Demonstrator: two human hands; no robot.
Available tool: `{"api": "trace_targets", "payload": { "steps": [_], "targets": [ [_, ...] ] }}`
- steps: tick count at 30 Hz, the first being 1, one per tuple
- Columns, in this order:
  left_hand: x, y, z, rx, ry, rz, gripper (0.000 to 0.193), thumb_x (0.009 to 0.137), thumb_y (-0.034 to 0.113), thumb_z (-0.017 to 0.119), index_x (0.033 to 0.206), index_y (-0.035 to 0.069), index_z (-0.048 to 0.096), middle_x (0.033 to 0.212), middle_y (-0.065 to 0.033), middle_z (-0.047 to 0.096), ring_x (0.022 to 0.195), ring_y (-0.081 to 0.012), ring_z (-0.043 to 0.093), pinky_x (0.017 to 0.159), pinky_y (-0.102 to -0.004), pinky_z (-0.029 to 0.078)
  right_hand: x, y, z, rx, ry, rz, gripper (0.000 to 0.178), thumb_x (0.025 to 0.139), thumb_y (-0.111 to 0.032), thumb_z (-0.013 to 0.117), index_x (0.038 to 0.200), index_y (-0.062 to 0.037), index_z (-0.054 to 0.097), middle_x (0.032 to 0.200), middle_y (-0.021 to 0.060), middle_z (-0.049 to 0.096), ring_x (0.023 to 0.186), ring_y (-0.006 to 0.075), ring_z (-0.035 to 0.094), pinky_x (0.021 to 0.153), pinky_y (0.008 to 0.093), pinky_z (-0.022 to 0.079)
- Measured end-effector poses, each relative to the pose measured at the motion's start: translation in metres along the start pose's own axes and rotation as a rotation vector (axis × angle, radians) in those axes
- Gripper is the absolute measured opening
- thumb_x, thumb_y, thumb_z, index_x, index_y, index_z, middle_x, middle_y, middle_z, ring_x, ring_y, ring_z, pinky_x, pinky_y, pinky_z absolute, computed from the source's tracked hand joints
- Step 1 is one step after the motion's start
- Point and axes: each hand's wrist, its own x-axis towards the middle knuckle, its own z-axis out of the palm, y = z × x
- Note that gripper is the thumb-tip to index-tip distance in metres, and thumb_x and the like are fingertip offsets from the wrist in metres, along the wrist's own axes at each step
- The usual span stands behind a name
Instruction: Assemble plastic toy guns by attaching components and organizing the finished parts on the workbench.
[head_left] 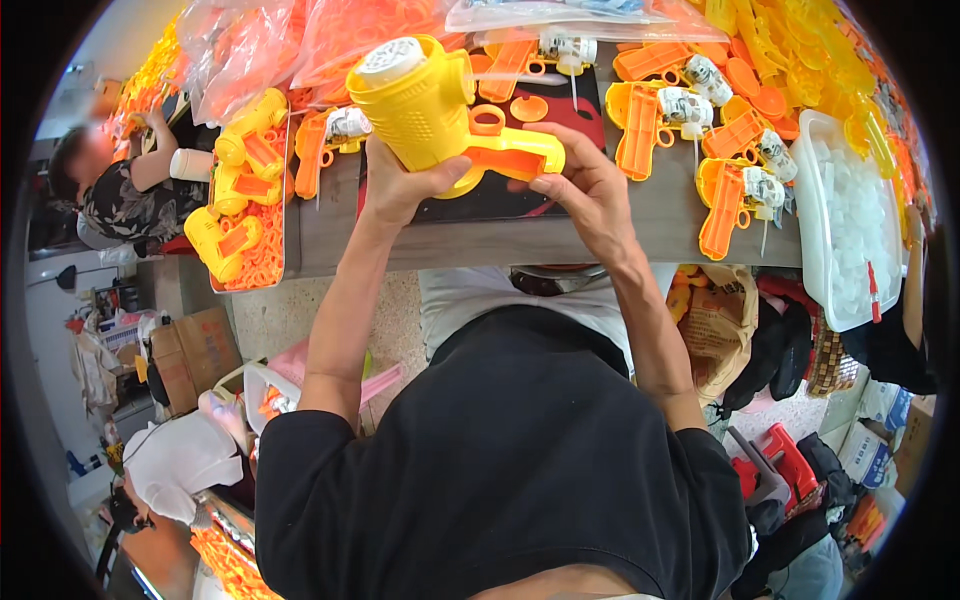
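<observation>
Above the front of the table I hold a yellow toy gun [415, 115] with a thick barrel, a white cap on its upper end and an orange inset in its handle. My left hand [405, 185] is wrapped round the underside of the barrel, thumb on its side. At the handle's end, my right hand [592, 190] grips with thumb and fingers; some of those fingers are hidden behind it. A dark mat [500, 207] lies beneath, and a round orange piece [528, 108] rests on it behind the handle.
Several half-assembled orange guns [637, 140] with white motor parts lie right of the mat. Left stands a tray [285, 215] with yellow guns and orange rings. A white bin [830, 250] of translucent pieces stands right. Plastic bags [350, 45] line the back. Another person [135, 190] sits left.
</observation>
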Motion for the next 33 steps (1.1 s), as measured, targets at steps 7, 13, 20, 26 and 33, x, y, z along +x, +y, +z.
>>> {"api": "trace_targets", "payload": {
  "steps": [7, 13, 20, 26, 33],
  "targets": [
    [0.008, -0.007, -0.014, -0.085, -0.181, -0.016, 0.077, 0.066, 0.009, 0.089, 0.133, -0.001, 0.053, 0.117, -0.0113, 0.067, 0.109, -0.0199, 0.066, 0.094, -0.0350, 0.054, -0.001, 0.002, -0.012, -0.034, 0.032, 0.059, 0.053, 0.096, -0.004, 0.064, 0.145, 0.0003, 0.046, 0.131, 0.0096, 0.062, 0.115, 0.0149, 0.061, 0.101, 0.0305, 0.048],
    [0.011, 0.015, -0.015, 0.015, -0.065, 0.238, 0.093, 0.066, 0.021, 0.092, 0.141, 0.003, 0.039, 0.119, -0.0151, 0.063, 0.106, -0.0245, 0.065, 0.097, -0.0407, 0.054, -0.011, -0.019, -0.001, -0.010, 0.031, -0.023, 0.053, 0.095, -0.003, 0.066, 0.144, 0.0010, 0.048, 0.130, 0.0088, 0.062, 0.113, 0.0152, 0.062, 0.098, 0.0292, 0.049],
    [0.008, 0.018, 0.006, -0.136, 0.076, 0.193, 0.062, 0.069, 0.009, 0.084, 0.122, 0.001, 0.053, 0.108, -0.0128, 0.066, 0.100, -0.0211, 0.067, 0.090, -0.0356, 0.056, -0.011, -0.018, -0.009, -0.339, 0.063, 0.001, 0.042, 0.094, -0.002, 0.066, 0.134, 0.0029, 0.056, 0.126, 0.0101, 0.062, 0.110, 0.0162, 0.061, 0.095, 0.0302, 0.051],
    [0.022, 0.008, -0.015, -0.016, -0.225, 0.265, 0.070, 0.078, 0.030, 0.086, 0.130, 0.006, 0.046, 0.111, -0.0128, 0.062, 0.105, -0.0321, 0.066, 0.097, -0.0520, 0.054, -0.012, -0.008, -0.005, -0.262, 0.081, -0.090, 0.044, 0.094, 0.002, 0.065, 0.137, 0.0037, 0.053, 0.129, 0.0107, 0.061, 0.114, 0.0149, 0.060, 0.095, 0.0281, 0.051],
    [0.030, -0.005, -0.019, -0.147, -0.270, 0.114, 0.085, 0.073, 0.028, 0.090, 0.140, 0.006, 0.041, 0.134, -0.0177, 0.057, 0.122, -0.0329, 0.060, 0.104, -0.0463, 0.051, -0.016, -0.003, -0.002, -0.527, 0.215, -0.259, 0.043, 0.089, -0.001, 0.072, 0.130, 0.0020, 0.060, 0.117, 0.0118, 0.068, 0.103, 0.0162, 0.066, 0.090, 0.0294, 0.053]
  ]
}}
